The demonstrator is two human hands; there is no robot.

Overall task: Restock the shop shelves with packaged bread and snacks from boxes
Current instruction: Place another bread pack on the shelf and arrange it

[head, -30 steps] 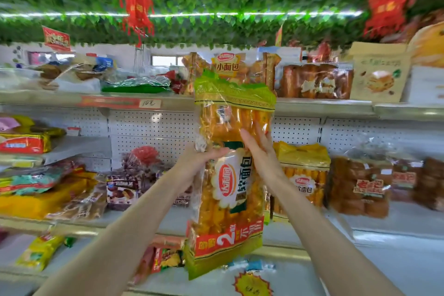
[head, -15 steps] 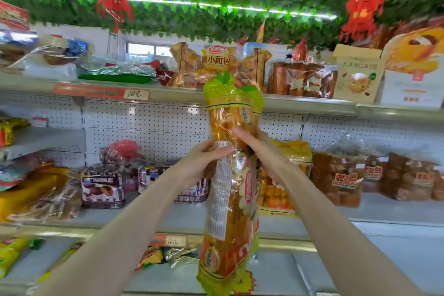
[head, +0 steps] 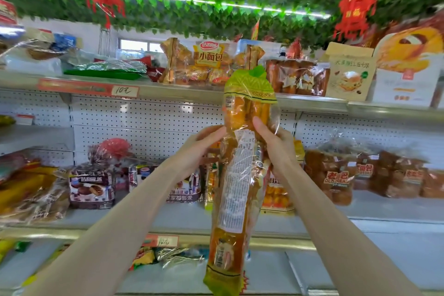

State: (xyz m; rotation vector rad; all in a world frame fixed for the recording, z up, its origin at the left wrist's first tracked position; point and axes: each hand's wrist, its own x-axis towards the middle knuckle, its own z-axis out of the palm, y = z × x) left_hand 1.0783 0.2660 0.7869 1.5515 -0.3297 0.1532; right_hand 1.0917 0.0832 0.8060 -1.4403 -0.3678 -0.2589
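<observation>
Package orientation has changed: the bread pack (head: 236,175), front-on a second ago, now stands upright with its back label showing, held before the middle shelf (head: 168,220). Left hand (head: 197,149) and right hand (head: 276,145) both clasp its upper half. Shelving likely follows.
</observation>
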